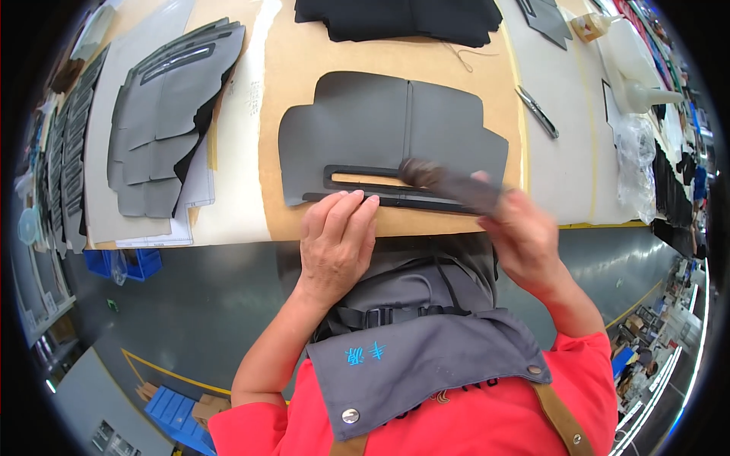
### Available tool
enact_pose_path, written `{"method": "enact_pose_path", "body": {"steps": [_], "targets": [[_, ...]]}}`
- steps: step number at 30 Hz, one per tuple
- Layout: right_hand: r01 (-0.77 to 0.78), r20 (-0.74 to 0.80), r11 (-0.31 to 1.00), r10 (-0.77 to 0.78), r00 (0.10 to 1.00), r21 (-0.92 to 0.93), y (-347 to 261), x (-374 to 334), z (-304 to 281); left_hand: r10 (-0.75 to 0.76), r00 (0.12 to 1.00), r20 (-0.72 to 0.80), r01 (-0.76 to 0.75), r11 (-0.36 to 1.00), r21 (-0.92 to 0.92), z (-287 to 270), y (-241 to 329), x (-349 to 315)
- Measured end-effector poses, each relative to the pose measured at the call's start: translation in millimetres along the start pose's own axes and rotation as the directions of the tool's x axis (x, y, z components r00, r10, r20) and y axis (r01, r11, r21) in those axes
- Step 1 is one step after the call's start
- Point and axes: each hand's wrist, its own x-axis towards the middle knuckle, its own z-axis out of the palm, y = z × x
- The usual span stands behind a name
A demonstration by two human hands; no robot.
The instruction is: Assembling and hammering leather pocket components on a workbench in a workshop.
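A grey sheet piece with a leather look lies before me on the table, with a seam down its middle. Black edging frames a long slot near its close side. Along the near edge runs a black strip. My left hand rests palm down, its fingertips on that strip. In my right hand is a dark bar-shaped tool with a brownish rounded end, smeared by motion. It passes over the slot's right part and hides it; whether it touches the piece I cannot tell.
Stacked grey pieces lie at the left, black ones at the far side. A utility knife, a small bottle and a white nozzle bottle are on the right. The table's near edge runs before my body.
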Motion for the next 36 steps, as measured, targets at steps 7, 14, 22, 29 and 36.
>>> {"method": "enact_pose_path", "body": {"steps": [7, 14, 22, 29, 36], "targets": [[-0.055, 0.228, 0.995, 0.072, 0.971, -0.081, 7, 0, 6, 0.004, 1.000, -0.031, -0.005, 0.999, -0.036, 5, 1, 0], [0.038, -0.126, 0.988, -0.019, 0.992, 0.148, -7, 14, 16, 0.039, 0.994, -0.103, -0.049, 0.994, -0.098, 3, -2, -2], [0.036, -0.170, 0.983, -0.005, 0.985, 0.178, -7, 23, 17, 0.057, 0.994, -0.097, -0.067, 0.992, -0.107, 3, -4, -2], [0.045, -0.160, 0.991, -0.025, 0.987, 0.129, -6, 14, -4, 0.048, 0.996, -0.079, -0.055, 0.995, -0.085, 0, -6, -7], [-0.176, -0.020, 0.983, 0.175, 0.984, -0.048, 3, -31, -1, 0.072, 0.994, -0.083, -0.079, 0.993, -0.084, 2, -7, -5]]}}
